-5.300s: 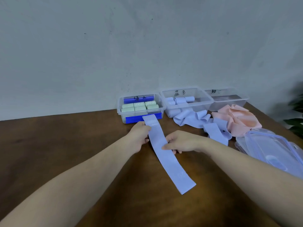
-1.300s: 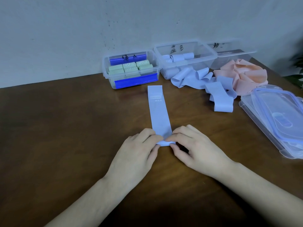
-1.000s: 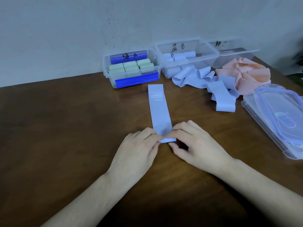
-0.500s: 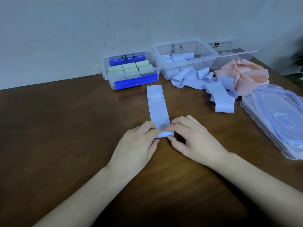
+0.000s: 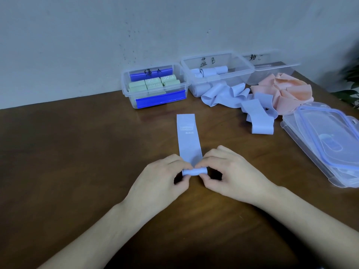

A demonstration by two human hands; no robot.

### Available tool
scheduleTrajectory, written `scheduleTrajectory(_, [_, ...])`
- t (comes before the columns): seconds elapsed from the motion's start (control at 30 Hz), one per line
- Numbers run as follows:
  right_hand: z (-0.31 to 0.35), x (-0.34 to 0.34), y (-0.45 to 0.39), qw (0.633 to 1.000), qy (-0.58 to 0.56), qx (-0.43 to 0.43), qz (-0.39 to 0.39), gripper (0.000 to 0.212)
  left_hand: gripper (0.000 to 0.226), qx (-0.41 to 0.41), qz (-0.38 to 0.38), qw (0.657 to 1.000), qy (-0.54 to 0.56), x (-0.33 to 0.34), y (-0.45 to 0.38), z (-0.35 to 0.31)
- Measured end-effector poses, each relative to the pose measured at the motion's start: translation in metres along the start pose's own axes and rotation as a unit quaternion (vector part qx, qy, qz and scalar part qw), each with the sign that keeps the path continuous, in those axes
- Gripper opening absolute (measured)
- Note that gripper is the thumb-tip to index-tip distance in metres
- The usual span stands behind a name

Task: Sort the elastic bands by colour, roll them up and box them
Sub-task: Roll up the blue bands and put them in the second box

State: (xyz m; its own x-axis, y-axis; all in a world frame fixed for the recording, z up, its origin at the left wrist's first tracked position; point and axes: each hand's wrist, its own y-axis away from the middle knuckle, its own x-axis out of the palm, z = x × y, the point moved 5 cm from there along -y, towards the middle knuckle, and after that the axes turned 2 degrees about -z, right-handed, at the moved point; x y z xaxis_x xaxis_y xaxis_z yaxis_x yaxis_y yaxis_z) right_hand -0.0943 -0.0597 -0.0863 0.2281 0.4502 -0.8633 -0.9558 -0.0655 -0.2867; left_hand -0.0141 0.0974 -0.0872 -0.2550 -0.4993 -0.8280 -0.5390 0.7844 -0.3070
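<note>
Fingertips of the left hand [image 5: 161,179] and right hand [image 5: 231,177] pinch the pale-blue elastic band's [image 5: 188,140] rolled end [image 5: 194,171], its flat length beyond them feeding the roll.

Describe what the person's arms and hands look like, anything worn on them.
Both forearms are bare up to the bottom edge of the picture, with no sleeves showing. The left hand and the right hand wear no gloves, and no rings, watch or bracelets are visible. No markings show on them.
</note>
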Motion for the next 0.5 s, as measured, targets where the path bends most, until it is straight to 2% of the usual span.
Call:
scheduleTrajectory(0.17, [0.015,0.003,0.021,1.000,-0.014,0.000,0.014,0.024,0.024,-0.006,0.022,1.000,-0.007,0.000,0.022,-0.013])
scheduleTrajectory(0.3, [0.018,0.004,0.024,1.000,-0.016,0.019,-0.008,0.028,0.026,-0.032,0.020,0.999,-0.004,0.002,0.025,-0.010])
scheduleTrajectory(0.5, [0.017,0.007,0.019,1.000,-0.011,0.004,0.004,0.021,0.025,-0.054,0.017,0.998,-0.001,0.006,0.026,-0.008])
